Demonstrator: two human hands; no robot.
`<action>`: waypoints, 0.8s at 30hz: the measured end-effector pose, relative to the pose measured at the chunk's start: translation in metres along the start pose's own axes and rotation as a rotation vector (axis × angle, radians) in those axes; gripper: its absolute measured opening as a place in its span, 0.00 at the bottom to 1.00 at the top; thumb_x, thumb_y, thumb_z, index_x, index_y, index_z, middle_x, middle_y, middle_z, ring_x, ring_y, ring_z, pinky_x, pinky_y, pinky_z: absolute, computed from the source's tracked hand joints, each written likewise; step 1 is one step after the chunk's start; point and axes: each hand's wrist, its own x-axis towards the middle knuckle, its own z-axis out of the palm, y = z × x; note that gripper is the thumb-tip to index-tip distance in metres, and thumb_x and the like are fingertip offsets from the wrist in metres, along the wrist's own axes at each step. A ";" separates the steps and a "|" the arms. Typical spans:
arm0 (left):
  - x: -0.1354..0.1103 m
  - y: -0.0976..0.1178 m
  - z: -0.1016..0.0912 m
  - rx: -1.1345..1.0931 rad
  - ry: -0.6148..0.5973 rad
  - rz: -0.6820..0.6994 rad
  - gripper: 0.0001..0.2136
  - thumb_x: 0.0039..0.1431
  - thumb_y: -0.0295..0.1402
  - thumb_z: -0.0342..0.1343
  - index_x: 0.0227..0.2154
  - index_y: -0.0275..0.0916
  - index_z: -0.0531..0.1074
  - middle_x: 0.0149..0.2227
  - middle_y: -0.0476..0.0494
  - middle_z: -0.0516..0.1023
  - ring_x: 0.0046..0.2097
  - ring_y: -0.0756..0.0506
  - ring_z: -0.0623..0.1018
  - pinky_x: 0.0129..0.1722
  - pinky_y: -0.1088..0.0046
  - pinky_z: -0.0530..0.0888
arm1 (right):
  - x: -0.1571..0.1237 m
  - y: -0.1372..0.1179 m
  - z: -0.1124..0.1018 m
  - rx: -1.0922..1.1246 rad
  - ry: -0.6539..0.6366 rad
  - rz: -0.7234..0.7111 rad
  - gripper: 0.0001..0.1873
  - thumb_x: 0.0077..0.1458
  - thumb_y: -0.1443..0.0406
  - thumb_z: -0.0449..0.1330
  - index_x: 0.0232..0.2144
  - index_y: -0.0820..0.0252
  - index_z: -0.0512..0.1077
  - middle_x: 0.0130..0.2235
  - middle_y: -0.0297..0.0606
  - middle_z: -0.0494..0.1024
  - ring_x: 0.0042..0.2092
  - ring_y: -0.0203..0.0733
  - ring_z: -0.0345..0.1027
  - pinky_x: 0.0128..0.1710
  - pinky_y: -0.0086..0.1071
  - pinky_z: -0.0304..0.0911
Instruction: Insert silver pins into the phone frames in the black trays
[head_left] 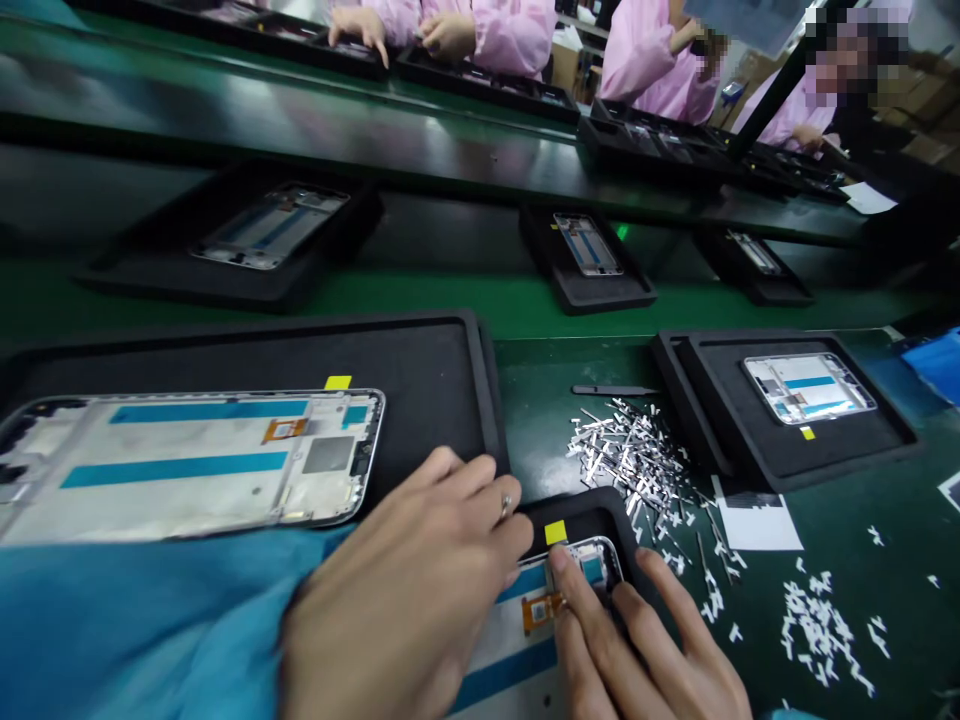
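Left hand (409,600) down at six o'clock, fingers loosely curled, resting flat over the near phone frame (525,610) and the edge of its black tray (592,505); pressed on it, nothing clasped. Ring (507,505) seen on one finger. Right hand (645,650) in from five o'clock, fingers stretched out, index tip pushed down on the frame's top corner, just under the yellow tab (556,532); nothing gripped there either. Orange flex strip (541,608) showing between the two hands. Near frame lay at six o'clock, mostly hidden under both palms.

Up at nine o'clock, a second frame (187,465) in a big tray (435,370). At three o'clock, a third frame (808,387) in its tray (787,450). Between them, at one o'clock, a heap of small metal pieces (637,455), black tweezers (611,390) just beyond it, white scraps (821,615) scattered at four o'clock. Over at twelve o'clock, across the green belt (450,295), more trays and co-workers' pink sleeves (510,35).
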 end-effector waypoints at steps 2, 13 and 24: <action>-0.011 0.009 0.008 0.119 0.151 0.011 0.14 0.52 0.22 0.38 0.28 0.39 0.70 0.34 0.46 0.75 0.38 0.45 0.70 0.45 0.65 0.59 | 0.003 -0.001 0.000 -0.007 0.020 0.026 0.16 0.58 0.74 0.43 0.26 0.61 0.68 0.37 0.35 0.76 0.29 0.37 0.66 0.45 0.39 0.58; -0.010 0.017 0.012 0.295 0.213 0.017 0.20 0.51 0.19 0.31 0.25 0.35 0.69 0.30 0.38 0.73 0.35 0.40 0.66 0.39 0.62 0.57 | 0.003 -0.010 0.008 -0.001 0.162 0.157 0.16 0.57 0.75 0.43 0.25 0.61 0.67 0.35 0.35 0.76 0.27 0.37 0.65 0.45 0.39 0.58; -0.009 0.017 0.018 0.199 0.161 -0.130 0.16 0.49 0.20 0.35 0.35 0.36 0.66 0.33 0.43 0.74 0.39 0.42 0.70 0.46 0.62 0.56 | 0.005 -0.029 0.019 -0.005 0.204 0.193 0.15 0.55 0.74 0.44 0.22 0.57 0.65 0.33 0.28 0.76 0.27 0.35 0.66 0.45 0.41 0.60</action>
